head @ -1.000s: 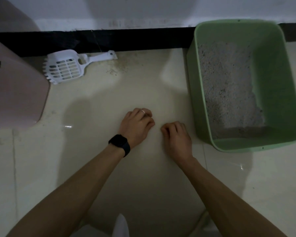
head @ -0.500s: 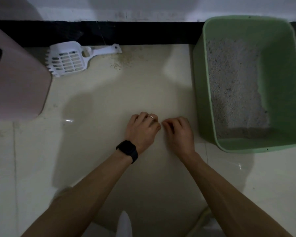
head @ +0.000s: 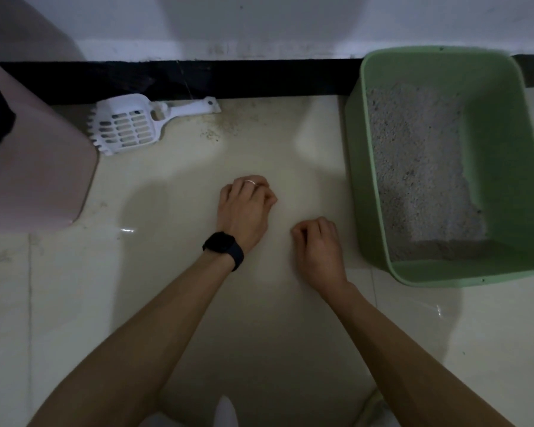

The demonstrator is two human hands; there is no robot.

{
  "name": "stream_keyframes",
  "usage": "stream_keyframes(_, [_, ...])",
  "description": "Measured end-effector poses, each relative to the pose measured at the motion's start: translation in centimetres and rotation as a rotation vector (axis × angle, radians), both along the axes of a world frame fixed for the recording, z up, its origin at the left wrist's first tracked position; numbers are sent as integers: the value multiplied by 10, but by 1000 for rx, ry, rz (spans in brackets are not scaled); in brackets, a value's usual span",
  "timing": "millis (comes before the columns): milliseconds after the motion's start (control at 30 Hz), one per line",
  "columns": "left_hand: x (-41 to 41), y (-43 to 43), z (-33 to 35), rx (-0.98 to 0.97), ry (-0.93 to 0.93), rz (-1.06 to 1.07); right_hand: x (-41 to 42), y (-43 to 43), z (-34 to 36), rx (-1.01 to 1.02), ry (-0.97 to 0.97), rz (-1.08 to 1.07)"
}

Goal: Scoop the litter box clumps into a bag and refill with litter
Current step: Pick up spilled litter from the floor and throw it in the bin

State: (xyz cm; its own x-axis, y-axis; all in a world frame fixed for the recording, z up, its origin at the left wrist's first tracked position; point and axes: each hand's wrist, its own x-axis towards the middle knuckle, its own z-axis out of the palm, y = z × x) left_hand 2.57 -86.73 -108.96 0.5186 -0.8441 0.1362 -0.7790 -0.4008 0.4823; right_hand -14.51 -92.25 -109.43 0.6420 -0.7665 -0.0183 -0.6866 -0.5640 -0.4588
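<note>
Beside litter box (head: 356, 180), right hand (head: 321, 245), fingertips unseen

Both bare forearms stretch forward; the left hand (head: 244, 208) lies knuckles up, fingers curled under, and the right hand (head: 319, 245), just beside it, is curled likewise

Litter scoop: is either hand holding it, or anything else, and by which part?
Nothing is held. The litter scoop lies untouched by the baseboard; the left hand and right hand rest on the floor, both curled, nothing visible in them.
</note>
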Motion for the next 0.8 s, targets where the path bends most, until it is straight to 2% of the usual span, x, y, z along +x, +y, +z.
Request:
stream_keyframes(300, [-2, -5, 0, 63, -121, -33, -3, -3, 6, 96, -13, -11])
stream_keyframes(533, [-6, -17, 2, 155, -229, -187, -7, 5, 4, 52, 9, 49])
stream_keyframes(667, [-6, -11, 1, 184, -184, -208, -3, 9, 3, -54, 38, 62])
stream_keyframes(800, [2, 10, -1, 143, -131, -173, 6, 16, 4, -257, 169, 148])
